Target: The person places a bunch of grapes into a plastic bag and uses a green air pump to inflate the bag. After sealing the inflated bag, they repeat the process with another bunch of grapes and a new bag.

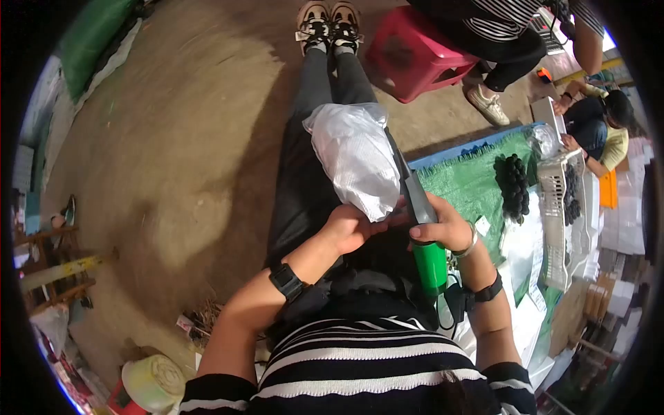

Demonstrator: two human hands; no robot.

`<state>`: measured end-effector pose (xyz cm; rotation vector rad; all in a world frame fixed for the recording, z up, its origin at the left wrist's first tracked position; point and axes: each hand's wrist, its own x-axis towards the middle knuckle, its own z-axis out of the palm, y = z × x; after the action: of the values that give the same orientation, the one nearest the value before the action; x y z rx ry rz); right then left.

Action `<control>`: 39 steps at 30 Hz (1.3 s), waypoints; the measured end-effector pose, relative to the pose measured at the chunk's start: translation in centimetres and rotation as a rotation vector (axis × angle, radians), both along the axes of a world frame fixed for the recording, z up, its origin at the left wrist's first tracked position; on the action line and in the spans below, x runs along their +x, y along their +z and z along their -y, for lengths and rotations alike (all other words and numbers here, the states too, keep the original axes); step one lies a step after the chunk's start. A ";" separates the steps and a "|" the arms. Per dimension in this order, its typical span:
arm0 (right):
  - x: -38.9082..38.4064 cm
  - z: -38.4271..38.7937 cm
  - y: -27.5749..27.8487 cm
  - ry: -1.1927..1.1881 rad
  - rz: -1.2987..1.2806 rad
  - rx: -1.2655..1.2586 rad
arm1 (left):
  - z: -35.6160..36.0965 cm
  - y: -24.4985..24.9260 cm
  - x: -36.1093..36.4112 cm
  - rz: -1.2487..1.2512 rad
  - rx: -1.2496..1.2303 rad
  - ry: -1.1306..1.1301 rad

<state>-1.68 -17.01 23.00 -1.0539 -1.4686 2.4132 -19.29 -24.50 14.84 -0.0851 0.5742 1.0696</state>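
I sit with my legs stretched out over the dirt floor. My left hand [351, 227] grips the lower end of a white paper bag [355, 158] that lies along my lap. My right hand [443, 227] is closed around a pair of shears with dark blades and a green handle [431, 266]; the blades point up alongside the bag's right edge. Whatever is inside the bag is hidden.
A green mat [470, 183] to my right carries a bunch of dark grapes [513, 183] and a white crate [557, 200] with more grapes. A red plastic stool [408, 55] stands ahead. Two other people sit at the upper right. White boxes are stacked far right.
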 end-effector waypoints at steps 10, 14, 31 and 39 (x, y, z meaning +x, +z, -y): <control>2.5 4.6 -0.8 0.113 -0.052 0.122 | 4.7 0.2 -2.3 -0.691 -0.081 -0.376; 5.2 6.6 -0.2 0.246 0.067 -0.150 | 6.0 0.4 -1.8 -0.619 -0.046 -0.297; 5.2 9.0 -2.1 0.112 -0.021 -0.183 | 8.8 -0.8 0.4 -0.518 -0.116 0.106; 4.3 7.2 -0.7 -0.074 -0.047 0.096 | 6.9 0.6 0.8 -0.629 -0.044 0.180</control>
<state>2.60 -24.23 22.29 -1.0048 -1.4871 2.2772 -18.48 -31.43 15.42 0.1728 1.1733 1.2616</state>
